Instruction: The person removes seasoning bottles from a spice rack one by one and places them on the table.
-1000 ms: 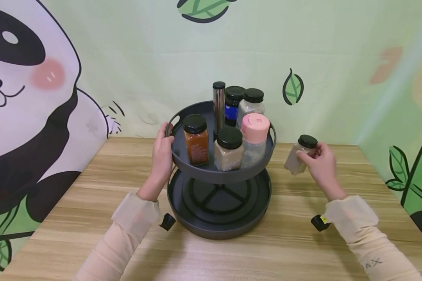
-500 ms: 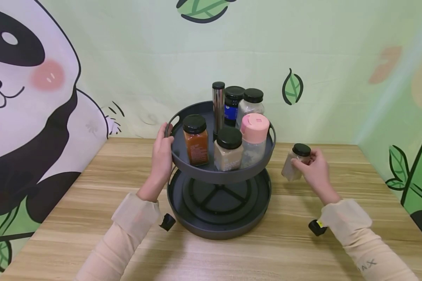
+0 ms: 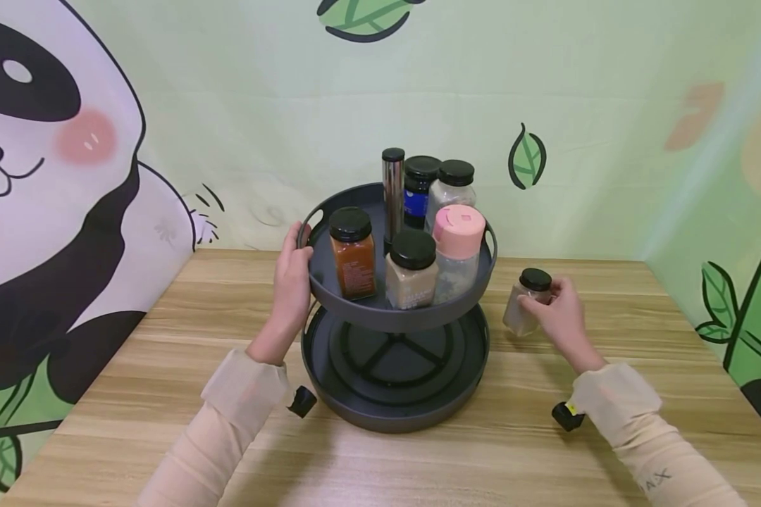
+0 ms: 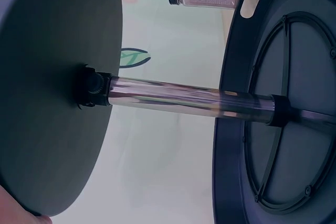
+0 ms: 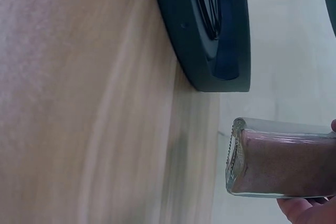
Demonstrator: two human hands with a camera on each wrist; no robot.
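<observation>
A dark grey two-tier turntable rack (image 3: 396, 422) stands on the table. My left hand (image 3: 292, 282) grips the left rim of its upper tray (image 3: 380, 313), by the handle slot. Right of the rack, my right hand (image 3: 561, 317) holds a spice jar (image 3: 521, 310) with a black lid, slightly tilted, between thumb and fingers. In the right wrist view the glass jar (image 5: 283, 161) shows brownish powder, its base just off the tabletop. A chrome post (image 4: 194, 98) joins both tiers. The lower tray (image 3: 393, 352) holds nothing.
On the upper tray stand an orange-brown spice jar (image 3: 354, 257), a beige powder jar (image 3: 412, 274), a pink-capped shaker (image 3: 459, 246), a blue-labelled dark jar (image 3: 417, 201) and a pale jar (image 3: 452, 190) around the post. A panda-print backdrop (image 3: 260, 141) hangs behind the wooden table (image 3: 609, 310).
My right hand has brought the spice jar down and a little left, nearer the rack's lower tray. The left hand and the rack have stayed put.
</observation>
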